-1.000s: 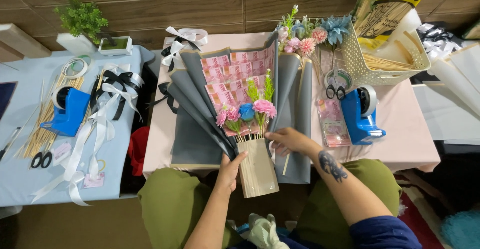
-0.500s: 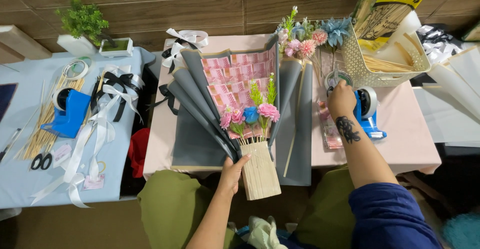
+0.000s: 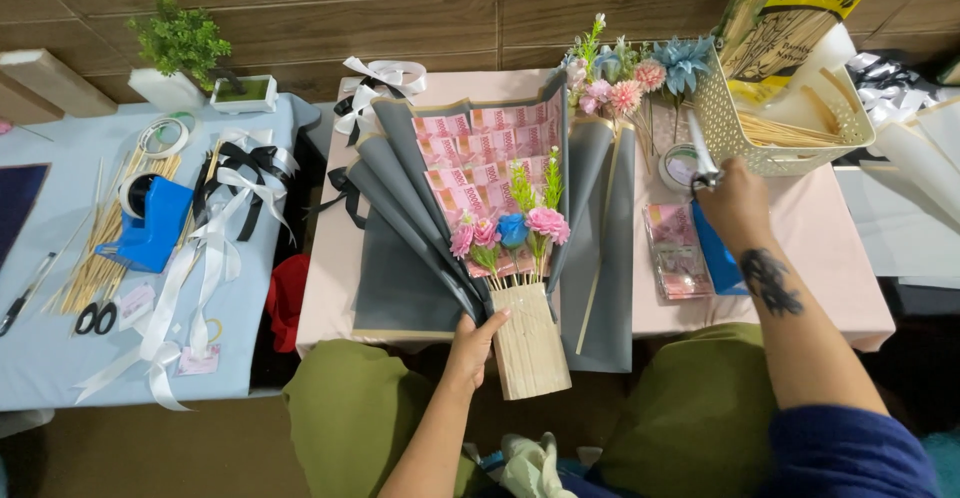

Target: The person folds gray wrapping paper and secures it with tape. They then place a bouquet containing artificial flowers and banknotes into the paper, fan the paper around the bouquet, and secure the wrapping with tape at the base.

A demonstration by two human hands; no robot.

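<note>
While left hand (image 3: pixel 472 343) grips bouquet handle (image 3: pixel 528 338), right hand (image 3: pixel 735 203) clasps scissors (image 3: pixel 703 163).

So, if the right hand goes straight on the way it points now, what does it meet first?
Probably the cream perforated basket: the right hand points up and away from the body, and the basket lies just beyond it. Depth is uncertain.

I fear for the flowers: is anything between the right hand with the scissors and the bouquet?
Nothing visible blocks it. The right hand holds scissors over the pink table; only a flat packet lies between it and the bouquet, held by the left hand.

bouquet (image 3: pixel 500 248) centre table | basket (image 3: pixel 775 123) right-rear | ribbons (image 3: pixel 210 228) left, perhaps overlapping sticks (image 3: pixel 95 248)
</note>
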